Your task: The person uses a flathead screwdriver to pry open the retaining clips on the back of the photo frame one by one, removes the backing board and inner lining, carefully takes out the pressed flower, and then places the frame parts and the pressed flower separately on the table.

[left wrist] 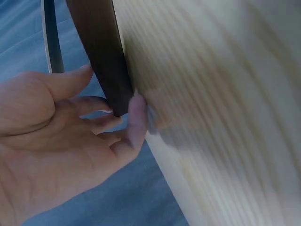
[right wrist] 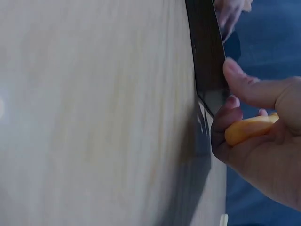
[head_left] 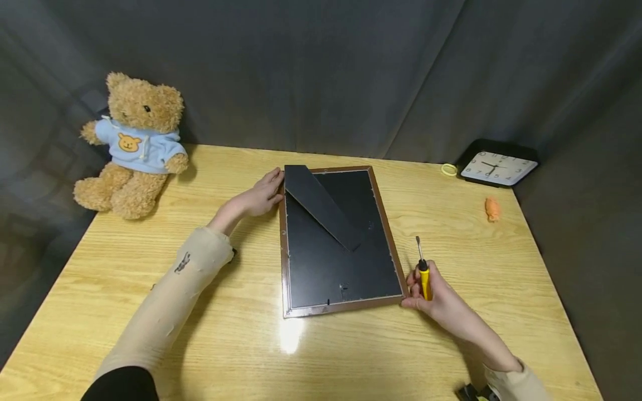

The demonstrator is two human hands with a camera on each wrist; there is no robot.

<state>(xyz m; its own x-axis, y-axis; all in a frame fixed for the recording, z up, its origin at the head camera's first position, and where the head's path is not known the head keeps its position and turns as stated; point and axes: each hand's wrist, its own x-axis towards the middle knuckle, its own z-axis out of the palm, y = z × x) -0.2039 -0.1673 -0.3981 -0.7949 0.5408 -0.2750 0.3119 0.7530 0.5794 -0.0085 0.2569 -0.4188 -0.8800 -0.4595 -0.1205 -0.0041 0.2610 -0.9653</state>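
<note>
A brown picture frame (head_left: 311,278) lies face down at mid-table, its black back up and a long stand leg (head_left: 323,209) slanting across it. At its upper left corner my left hand (head_left: 261,193) grips the edge, thumb on one side and fingers curled under in the left wrist view. My right hand (head_left: 438,298) pinches the lower right corner between thumb and fingers. Tucked in that same hand is a yellow and black screwdriver (head_left: 425,275), its metal tip pointing away from me. In the right wrist view the frame's corner (right wrist: 211,89) appears raised above the table.
A teddy bear (head_left: 142,150) in a blue hoodie sits at the back left. A black clock (head_left: 499,167), a yellow ring (head_left: 448,170) and a small orange object (head_left: 492,209) are at the right. Dark curtains (head_left: 321,78) surround the wooden table (head_left: 241,345).
</note>
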